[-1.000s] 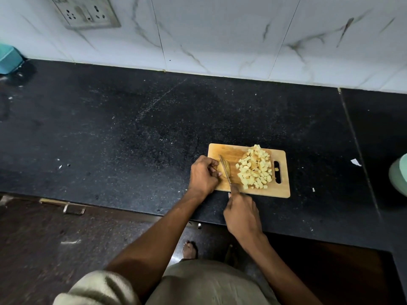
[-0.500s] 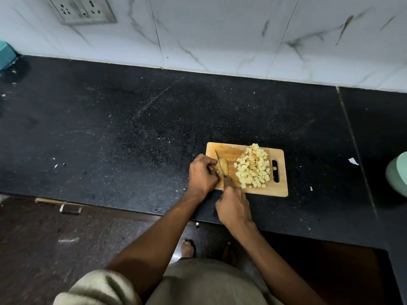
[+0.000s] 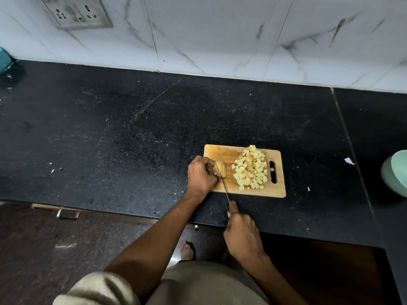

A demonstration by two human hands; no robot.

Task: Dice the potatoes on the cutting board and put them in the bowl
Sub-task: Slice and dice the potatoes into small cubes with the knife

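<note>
Potato piece (image 3: 221, 169), uncut portion: on the left part of the wooden cutting board (image 3: 222, 150), held in place by the left hand (image 3: 201, 176), whose fingers curl over its left side. Right hand (image 3: 242, 235): nearest the viewer, out over the counter's front edge, fingers wrapped round the knife handle with the index finger stretched along the top toward the blade. Knife (image 3: 222, 183): thin blade running from that hand up and leftward, its far end set across the potato piece beside the left hand's fingertips. Diced potato (image 3: 251, 170): heap of pale yellow cubes on the right half of the board, just beside the handle slot (image 3: 273, 172); one cube shows inside the slot. Counter (image 3: 110, 139): black speckled stone carrying the board, with small white scraps scattered left and right. Bowl (image 3: 396, 172): pale green, at the right edge of view, well apart from the board, only partly visible. Teal object (image 3: 4, 60): far left edge, against the wall, too cropped to identify. Wall: white marble-patterned tiles behind the counter, with a socket plate (image 3: 77, 13) at upper left.
</note>
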